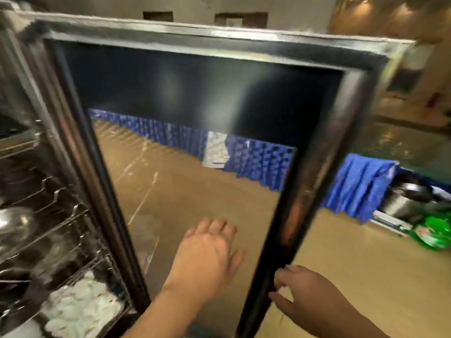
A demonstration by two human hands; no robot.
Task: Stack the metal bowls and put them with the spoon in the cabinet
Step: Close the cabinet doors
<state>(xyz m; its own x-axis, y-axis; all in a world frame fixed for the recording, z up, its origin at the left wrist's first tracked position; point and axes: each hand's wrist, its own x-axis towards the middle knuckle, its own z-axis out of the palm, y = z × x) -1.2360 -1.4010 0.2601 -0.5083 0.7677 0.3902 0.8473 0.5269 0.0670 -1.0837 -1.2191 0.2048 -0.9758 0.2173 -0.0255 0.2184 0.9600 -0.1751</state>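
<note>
The cabinet's glass door (pixel 317 167) stands swung out in front of me, blurred by motion. My left hand (pixel 207 254) lies flat against the glass low down, fingers spread and holding nothing. My right hand (pixel 305 296) is at the door's dark right edge, its fingers curled around the frame. Inside the cabinet at the left, a metal bowl (pixel 14 225) rests on a wire rack (pixel 61 215). No spoon can be seen.
White items (pixel 80 306) fill the cabinet's lower rack. At the right, a blue cloth (pixel 358 186) hangs beside metal pots (pixel 407 198) and a green bag (pixel 434 232). Tan floor lies behind the door.
</note>
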